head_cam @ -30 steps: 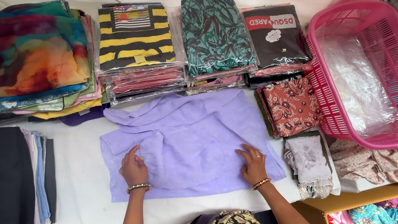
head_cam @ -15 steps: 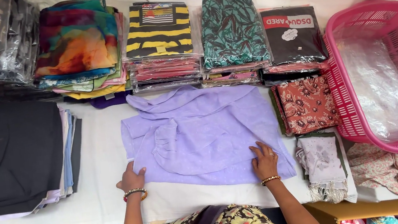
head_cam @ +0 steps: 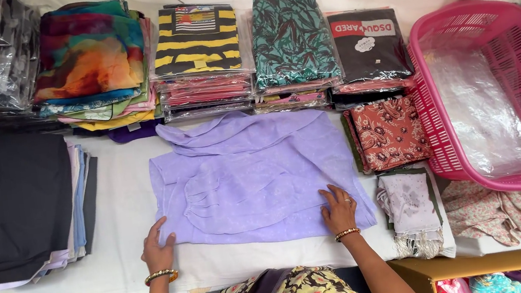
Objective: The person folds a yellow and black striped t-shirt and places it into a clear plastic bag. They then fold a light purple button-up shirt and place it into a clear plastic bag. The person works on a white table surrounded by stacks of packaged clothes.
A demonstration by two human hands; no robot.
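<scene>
Pressing flat with open, spread fingers, my right hand (head_cam: 339,210) lies on the near right corner of the folded lilac thin-fabric garment (head_cam: 254,177), gripping nothing. My left hand (head_cam: 157,247) rests open at the garment's near left edge, fingertips touching the cloth, palm on the white table cover (head_cam: 121,223). Beyond my fingers sit wrapped stacks of printed clothes (head_cam: 200,58). Right of my right fingers lies a folded rust floral cloth (head_cam: 388,133), then a pink plastic basket (head_cam: 514,55).

A lilac garment (head_cam: 255,180) lies folded flat, slightly wrinkled, on the white table.
</scene>
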